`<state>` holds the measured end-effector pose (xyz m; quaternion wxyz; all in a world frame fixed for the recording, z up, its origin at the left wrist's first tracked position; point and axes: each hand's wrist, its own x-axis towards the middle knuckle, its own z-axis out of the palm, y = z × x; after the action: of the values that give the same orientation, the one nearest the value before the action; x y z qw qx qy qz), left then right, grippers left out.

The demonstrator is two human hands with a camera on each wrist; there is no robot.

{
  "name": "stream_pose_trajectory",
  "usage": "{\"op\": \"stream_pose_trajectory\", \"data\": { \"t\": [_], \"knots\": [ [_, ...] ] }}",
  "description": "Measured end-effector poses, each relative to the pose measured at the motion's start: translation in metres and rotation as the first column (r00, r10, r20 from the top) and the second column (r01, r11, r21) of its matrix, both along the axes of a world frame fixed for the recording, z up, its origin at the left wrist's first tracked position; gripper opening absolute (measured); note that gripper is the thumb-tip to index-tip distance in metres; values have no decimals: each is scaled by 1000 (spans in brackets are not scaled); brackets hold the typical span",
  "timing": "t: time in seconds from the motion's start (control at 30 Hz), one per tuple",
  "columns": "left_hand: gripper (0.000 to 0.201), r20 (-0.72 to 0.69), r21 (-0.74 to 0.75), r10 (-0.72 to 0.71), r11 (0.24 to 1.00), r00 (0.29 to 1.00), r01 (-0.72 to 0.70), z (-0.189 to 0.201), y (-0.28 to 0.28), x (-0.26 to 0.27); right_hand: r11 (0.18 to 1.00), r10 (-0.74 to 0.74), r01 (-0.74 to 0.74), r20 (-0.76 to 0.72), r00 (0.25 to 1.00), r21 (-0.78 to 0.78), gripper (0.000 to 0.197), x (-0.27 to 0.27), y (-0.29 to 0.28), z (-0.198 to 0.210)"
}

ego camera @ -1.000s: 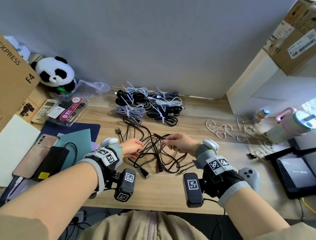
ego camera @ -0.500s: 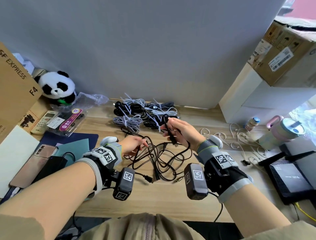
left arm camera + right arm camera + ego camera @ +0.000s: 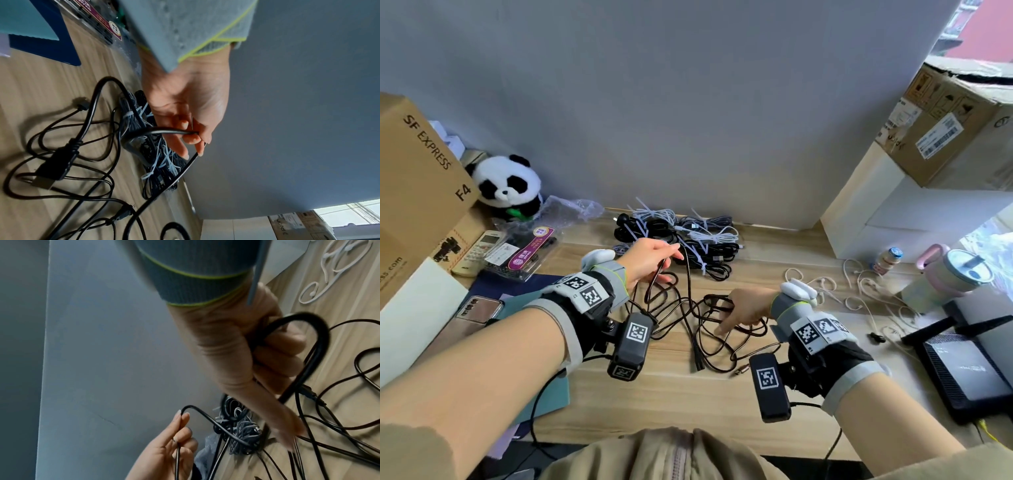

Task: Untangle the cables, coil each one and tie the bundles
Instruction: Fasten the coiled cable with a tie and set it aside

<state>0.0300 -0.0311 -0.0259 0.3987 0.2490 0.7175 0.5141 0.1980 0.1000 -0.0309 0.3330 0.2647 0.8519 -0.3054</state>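
Note:
A tangle of black cables [image 3: 690,329] lies on the wooden desk [image 3: 688,394] in front of me. My left hand [image 3: 671,257] is raised above it and pinches one thin black cable [image 3: 164,130] between thumb and fingertips, so the strand hangs down in a bend. My right hand [image 3: 726,315] sits low on the right side of the tangle. Its fingers are curled round a thicker black cable loop [image 3: 320,331], with one finger stretched down toward the desk. Several coiled bundles tied with white zip ties [image 3: 688,236] lie at the back by the wall.
Loose white cables [image 3: 859,284] sprawl at the right, near a small bottle [image 3: 888,258], a lidded cup [image 3: 945,277] and a black router [image 3: 969,370]. At the left are a cardboard box [image 3: 417,192], a panda toy [image 3: 508,186], a remote [image 3: 479,251] and a phone [image 3: 479,308].
My right hand has come down from near the tied bundles to the tangle's right side. My left hand has risen and moved back, lifting a cable strand off the desk.

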Motion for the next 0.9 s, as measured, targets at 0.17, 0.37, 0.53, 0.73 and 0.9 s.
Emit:
{"op": "stream_pose_trajectory", "data": {
  "t": [0.17,0.37,0.53,0.73,0.9],
  "knots": [
    [31,-15,11,-3,1000,1000,3,2,2,-4,998,-49,54,-159,986,27,28,-4,-1,2],
    [29,69,53,-93,995,993,90,7,1,0,838,-540,471,-289,790,-277,25,-5,4,-14],
    [27,84,17,-280,960,956,280,13,2,12,371,-910,574,-161,382,-730,33,-15,-2,-10],
    [23,-295,-178,-493,870,818,460,9,14,23,176,-958,470,-41,283,-865,42,-30,0,0],
    [32,-347,-331,-576,814,740,477,-5,15,25,159,-967,457,-44,252,-875,18,-30,5,11]
  ]
}}
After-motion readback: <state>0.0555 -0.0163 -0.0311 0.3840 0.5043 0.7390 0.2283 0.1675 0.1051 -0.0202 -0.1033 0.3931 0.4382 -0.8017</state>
